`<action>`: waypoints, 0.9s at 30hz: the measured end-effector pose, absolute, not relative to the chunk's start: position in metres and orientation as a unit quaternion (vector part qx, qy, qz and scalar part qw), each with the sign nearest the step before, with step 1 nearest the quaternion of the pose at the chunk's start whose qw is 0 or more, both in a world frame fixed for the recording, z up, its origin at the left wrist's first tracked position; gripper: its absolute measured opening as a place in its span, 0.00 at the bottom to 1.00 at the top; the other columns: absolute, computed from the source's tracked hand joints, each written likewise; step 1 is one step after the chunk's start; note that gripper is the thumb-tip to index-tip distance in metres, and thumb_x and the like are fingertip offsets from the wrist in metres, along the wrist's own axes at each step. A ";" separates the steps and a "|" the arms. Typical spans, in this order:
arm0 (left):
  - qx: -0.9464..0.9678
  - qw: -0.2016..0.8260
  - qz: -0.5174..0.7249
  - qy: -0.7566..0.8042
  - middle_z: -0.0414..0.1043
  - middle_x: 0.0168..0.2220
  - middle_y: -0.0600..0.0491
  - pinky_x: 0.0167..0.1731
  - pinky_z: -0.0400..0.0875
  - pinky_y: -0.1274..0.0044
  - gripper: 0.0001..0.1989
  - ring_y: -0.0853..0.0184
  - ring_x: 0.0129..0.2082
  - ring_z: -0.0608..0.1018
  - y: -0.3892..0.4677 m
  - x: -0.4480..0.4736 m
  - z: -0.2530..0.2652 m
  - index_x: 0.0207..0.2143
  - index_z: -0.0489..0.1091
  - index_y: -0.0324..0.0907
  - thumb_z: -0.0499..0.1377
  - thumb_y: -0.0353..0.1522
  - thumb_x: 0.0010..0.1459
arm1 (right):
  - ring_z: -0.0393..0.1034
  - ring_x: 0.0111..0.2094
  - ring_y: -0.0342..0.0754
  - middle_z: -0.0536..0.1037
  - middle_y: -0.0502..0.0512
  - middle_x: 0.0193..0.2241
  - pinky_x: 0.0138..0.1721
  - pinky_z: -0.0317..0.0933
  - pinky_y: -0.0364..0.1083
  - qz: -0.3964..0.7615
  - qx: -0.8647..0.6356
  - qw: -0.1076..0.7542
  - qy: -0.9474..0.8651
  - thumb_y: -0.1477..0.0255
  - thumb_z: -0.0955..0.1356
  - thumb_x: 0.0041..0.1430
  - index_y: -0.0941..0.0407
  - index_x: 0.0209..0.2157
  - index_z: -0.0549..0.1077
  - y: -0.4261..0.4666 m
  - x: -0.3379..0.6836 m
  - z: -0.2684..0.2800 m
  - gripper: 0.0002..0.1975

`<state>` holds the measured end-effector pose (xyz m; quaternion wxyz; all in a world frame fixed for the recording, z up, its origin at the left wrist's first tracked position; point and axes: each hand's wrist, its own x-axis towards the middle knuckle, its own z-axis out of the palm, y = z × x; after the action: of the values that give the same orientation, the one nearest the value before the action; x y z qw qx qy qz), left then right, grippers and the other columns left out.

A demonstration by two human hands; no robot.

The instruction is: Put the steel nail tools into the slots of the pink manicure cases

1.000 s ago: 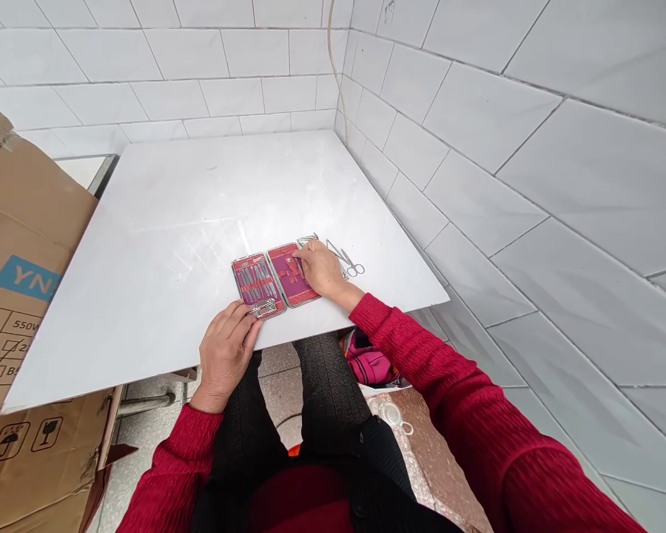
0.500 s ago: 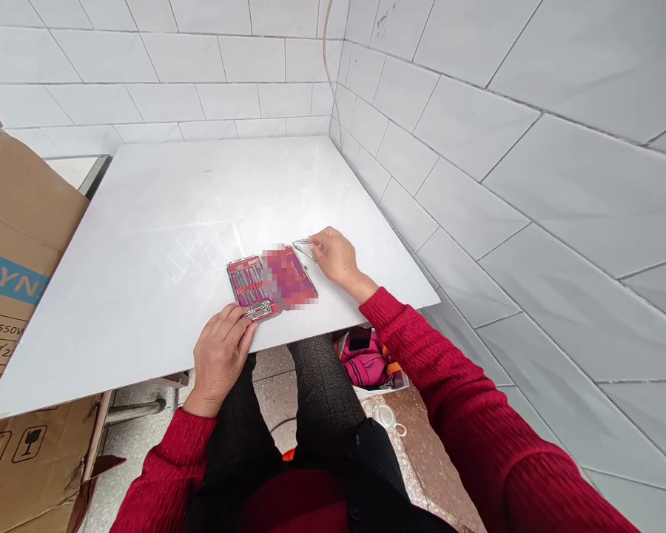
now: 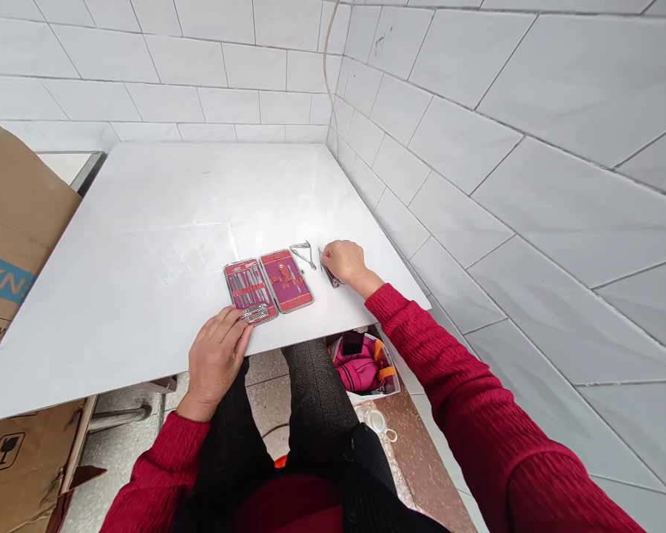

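- White tiles back the wall [image 3: 227, 66], and out from it comes the pale bench [image 3: 160, 200], a box [image 3: 27, 192] hard by on its left.
- Close to the near edge lies the case [image 3: 297, 297], opened flat, small tools [image 3: 249, 287] strapped into its left half and a few more pieces in its right.
- At its near left corner, the left hand [image 3: 218, 352]: fingers together, tips and thumb at the rim by the clippers [image 3: 254, 314]. Touching, yes; truly pinching, cannot tell. Good spot for steadying, I'd say: light pressure, clippers left undisturbed.
- Over on the right, the right hand [image 3: 344, 260], knuckles up, fingers curled in over loose tools [image 3: 331, 279]. Grip hidden underneath, so whether it pinches one or merely touches, cannot tell.
- Best technique here, in my judgement: thumb and forefinger, one piece at a time, by the handle, points away from the skin.
- And between case and right hand, what look like nippers [image 3: 304, 254], legs splayed, just beside the case's far right corner. Wide sweeps might knock them; small, low movements suit that gap.
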<state>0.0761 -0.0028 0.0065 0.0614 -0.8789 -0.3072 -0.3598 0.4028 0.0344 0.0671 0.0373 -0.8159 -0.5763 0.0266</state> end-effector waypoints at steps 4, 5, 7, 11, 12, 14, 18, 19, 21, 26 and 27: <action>-0.879 0.059 -0.361 -0.305 0.79 0.50 0.46 0.52 0.73 0.64 0.06 0.56 0.55 0.78 -0.003 0.076 0.005 0.45 0.73 0.42 0.57 0.30 0.68 | 0.77 0.43 0.55 0.83 0.64 0.39 0.37 0.61 0.45 0.021 -0.821 0.004 -0.571 0.73 0.65 0.65 0.57 0.39 0.81 0.046 0.397 0.075 0.12; -0.878 0.057 -0.363 -0.306 0.79 0.50 0.46 0.53 0.73 0.64 0.07 0.56 0.55 0.78 -0.003 0.076 0.005 0.46 0.73 0.42 0.57 0.30 0.68 | 0.78 0.44 0.56 0.83 0.65 0.39 0.37 0.62 0.46 0.026 -0.822 -0.005 -0.569 0.73 0.65 0.64 0.58 0.40 0.81 0.049 0.395 0.078 0.11; -0.878 0.056 -0.364 -0.307 0.79 0.50 0.46 0.53 0.73 0.64 0.07 0.56 0.55 0.78 -0.003 0.076 0.005 0.46 0.73 0.42 0.57 0.30 0.68 | 0.78 0.44 0.56 0.83 0.66 0.41 0.37 0.64 0.45 0.043 -0.822 -0.028 -0.567 0.76 0.67 0.61 0.59 0.41 0.81 0.056 0.390 0.083 0.10; -0.880 0.060 -0.357 -0.308 0.79 0.50 0.46 0.53 0.74 0.64 0.06 0.56 0.55 0.78 -0.004 0.077 0.007 0.46 0.73 0.42 0.57 0.29 0.69 | 0.79 0.44 0.56 0.82 0.68 0.44 0.37 0.66 0.45 0.078 -0.824 -0.066 -0.557 0.83 0.71 0.53 0.60 0.42 0.81 0.072 0.382 0.092 0.14; -0.880 0.060 -0.357 -0.307 0.79 0.50 0.46 0.53 0.74 0.64 0.06 0.56 0.55 0.78 -0.004 0.077 0.007 0.45 0.73 0.42 0.57 0.29 0.69 | 0.79 0.44 0.57 0.82 0.68 0.44 0.38 0.67 0.45 0.083 -0.826 -0.066 -0.554 0.83 0.71 0.52 0.60 0.43 0.81 0.075 0.382 0.093 0.15; -0.881 0.058 -0.357 -0.306 0.79 0.50 0.46 0.54 0.74 0.64 0.06 0.56 0.55 0.78 -0.004 0.076 0.007 0.45 0.73 0.42 0.57 0.29 0.68 | 0.79 0.43 0.57 0.82 0.67 0.40 0.37 0.68 0.46 0.089 -0.831 -0.058 -0.546 0.82 0.73 0.50 0.60 0.42 0.81 0.080 0.382 0.092 0.15; -0.881 0.053 -0.356 -0.306 0.78 0.50 0.46 0.54 0.73 0.63 0.05 0.56 0.56 0.78 -0.005 0.076 0.007 0.44 0.73 0.41 0.57 0.29 0.68 | 0.76 0.31 0.53 0.80 0.61 0.26 0.33 0.67 0.46 0.138 -0.836 -0.014 -0.531 0.79 0.73 0.50 0.59 0.32 0.81 0.079 0.390 0.087 0.05; -0.881 0.052 -0.356 -0.306 0.78 0.50 0.46 0.54 0.73 0.64 0.05 0.56 0.55 0.78 -0.005 0.076 0.007 0.44 0.73 0.41 0.57 0.29 0.68 | 0.74 0.28 0.51 0.79 0.59 0.23 0.32 0.67 0.46 0.162 -0.833 0.004 -0.530 0.78 0.72 0.51 0.59 0.28 0.80 0.077 0.393 0.086 0.02; -0.881 0.050 -0.357 -0.308 0.78 0.49 0.46 0.53 0.73 0.64 0.06 0.56 0.55 0.78 -0.005 0.076 0.007 0.43 0.73 0.42 0.56 0.29 0.69 | 0.70 0.24 0.46 0.76 0.55 0.20 0.30 0.64 0.44 0.204 -0.821 0.047 -0.531 0.77 0.71 0.53 0.59 0.23 0.78 0.073 0.397 0.084 0.06; -0.880 0.040 -0.357 -0.312 0.79 0.49 0.47 0.53 0.74 0.63 0.07 0.56 0.55 0.77 -0.006 0.076 0.006 0.44 0.73 0.43 0.55 0.29 0.69 | 0.63 0.20 0.41 0.72 0.49 0.17 0.26 0.57 0.42 0.240 -0.799 0.120 -0.538 0.76 0.69 0.54 0.59 0.22 0.76 0.069 0.401 0.084 0.08; -0.880 0.039 -0.356 -0.313 0.79 0.49 0.47 0.53 0.74 0.63 0.07 0.56 0.56 0.77 -0.006 0.076 0.006 0.44 0.73 0.43 0.55 0.29 0.69 | 0.62 0.20 0.41 0.71 0.49 0.17 0.25 0.55 0.42 0.233 -0.800 0.115 -0.541 0.76 0.69 0.54 0.58 0.22 0.75 0.069 0.400 0.084 0.08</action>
<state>0.0761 -0.0055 0.0058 0.0390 -0.8795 -0.3128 -0.3565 0.4002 0.0686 0.0843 0.1153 -0.8000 -0.5410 0.2326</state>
